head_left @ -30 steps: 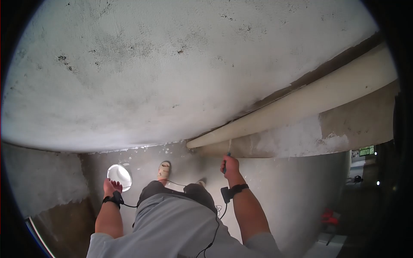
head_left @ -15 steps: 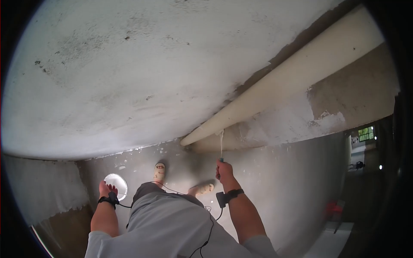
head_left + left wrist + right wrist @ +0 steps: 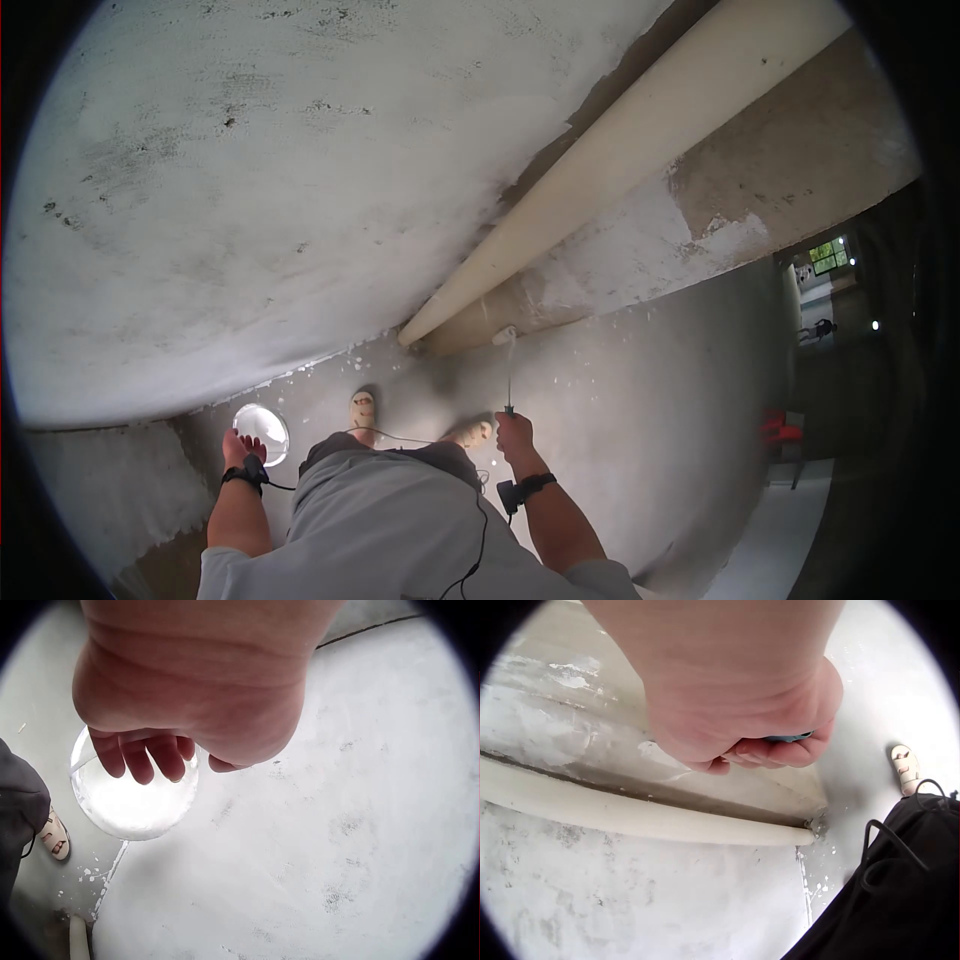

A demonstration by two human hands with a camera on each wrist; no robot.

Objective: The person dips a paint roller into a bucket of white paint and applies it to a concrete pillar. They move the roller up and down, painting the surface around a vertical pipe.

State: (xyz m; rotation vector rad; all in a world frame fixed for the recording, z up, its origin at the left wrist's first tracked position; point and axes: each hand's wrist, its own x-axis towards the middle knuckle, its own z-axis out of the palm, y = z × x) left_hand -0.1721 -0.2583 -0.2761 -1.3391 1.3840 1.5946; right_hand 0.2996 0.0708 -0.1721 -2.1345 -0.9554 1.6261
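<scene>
My right hand (image 3: 514, 436) grips the green handle of a small paint roller (image 3: 505, 336), its thin metal rod running up to a white roller head near the base of the wall. In the right wrist view curled fingers (image 3: 780, 754) wrap the handle, of which only a sliver shows; the roller head is hidden. The left hand (image 3: 243, 450) hangs idle beside a round white bucket (image 3: 272, 428) on the floor. From the left wrist view, its loosely bent fingers (image 3: 137, 761) overlap the bucket (image 3: 135, 814), whose inside is bright white.
A thick cream pipe (image 3: 600, 190) runs down to the floor along the corner, between a whitened wall (image 3: 250, 230) and a partly bare, patchy one (image 3: 770, 180). Sandalled feet (image 3: 363, 410) stand on the grey, paint-specked floor. A red object (image 3: 782, 428) lies far right.
The right hand has drawn back from the corner with the roller, whose rod and white head now show. My view has turned, so the pipe stands steeper. The left hand stays beside the bucket.
</scene>
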